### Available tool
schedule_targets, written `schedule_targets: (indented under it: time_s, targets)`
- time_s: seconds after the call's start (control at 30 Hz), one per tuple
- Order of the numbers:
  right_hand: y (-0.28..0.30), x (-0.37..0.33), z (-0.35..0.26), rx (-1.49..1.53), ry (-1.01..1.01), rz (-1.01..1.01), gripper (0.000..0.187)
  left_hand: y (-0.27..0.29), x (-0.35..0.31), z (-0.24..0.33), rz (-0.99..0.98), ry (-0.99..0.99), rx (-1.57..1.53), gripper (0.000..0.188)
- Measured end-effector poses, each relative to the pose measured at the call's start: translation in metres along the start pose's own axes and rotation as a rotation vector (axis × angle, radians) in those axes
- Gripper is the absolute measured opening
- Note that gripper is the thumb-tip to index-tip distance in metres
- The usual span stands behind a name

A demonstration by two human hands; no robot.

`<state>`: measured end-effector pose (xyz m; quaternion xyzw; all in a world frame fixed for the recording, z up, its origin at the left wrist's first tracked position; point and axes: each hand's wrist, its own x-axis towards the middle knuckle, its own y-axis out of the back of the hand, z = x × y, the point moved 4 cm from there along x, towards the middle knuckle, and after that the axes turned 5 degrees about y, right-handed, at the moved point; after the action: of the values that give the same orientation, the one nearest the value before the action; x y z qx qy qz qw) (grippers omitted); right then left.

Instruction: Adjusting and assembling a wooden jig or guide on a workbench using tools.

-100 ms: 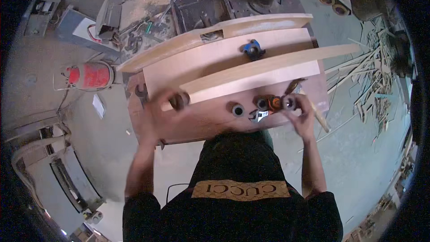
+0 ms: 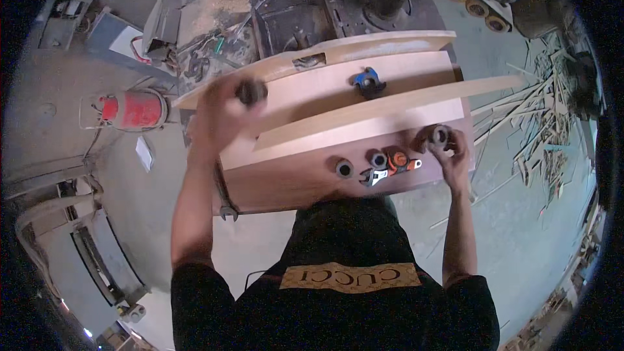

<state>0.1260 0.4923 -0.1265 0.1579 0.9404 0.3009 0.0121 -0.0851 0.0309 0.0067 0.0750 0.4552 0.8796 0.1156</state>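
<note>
My left hand (image 2: 218, 114), blurred by motion, is closed around a dark ring-shaped metal piece (image 2: 251, 93) above the left end of the pale boards. In my right hand (image 2: 455, 156) is a grey metal collar (image 2: 440, 135), pinched between the fingers near the right side of the table. Between the hands, on the brown tabletop (image 2: 286, 182), stand another metal collar (image 2: 344, 168) and a smaller ring (image 2: 378, 159). Next to them lie an adjustable wrench (image 2: 375, 176) and an orange and black tool (image 2: 398, 160). A blue cutter head (image 2: 368, 82) sits farther back on a board.
A curved wooden piece (image 2: 390, 103) lies across the pale board; a longer one (image 2: 364, 45) stands behind it. An open-ended wrench (image 2: 227, 212) juts past the front left edge. A red tank (image 2: 133, 109) stands left, and wood offcuts (image 2: 539, 123) litter the floor right.
My left hand has moved away from me with the dark ring, over the boards. My right hand has shifted slightly right and away, still holding the collar.
</note>
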Motion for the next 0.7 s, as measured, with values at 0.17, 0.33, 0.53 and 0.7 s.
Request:
schedule_targets:
  time_s: [0.17,0.33,0.53,0.7]
  targets:
    - [0.035,0.051,0.073,-0.083,-0.01,0.158,0.046,-0.049,0.142,-0.017,-0.08,-0.041,-0.156,0.049]
    - [0.056,0.053,0.108,-0.062,-0.095,0.184,0.045,-0.077,0.172,-0.007,-0.196,-0.006,-0.184,0.046]
    - [0.058,0.05,0.125,-0.078,-0.146,0.121,0.047,-0.089,0.192,0.016,-0.304,-0.057,0.19,0.045]
    - [0.053,0.051,0.133,-0.124,-0.085,0.11,0.049,-0.109,0.199,-0.003,-0.324,-0.106,0.193,0.046]
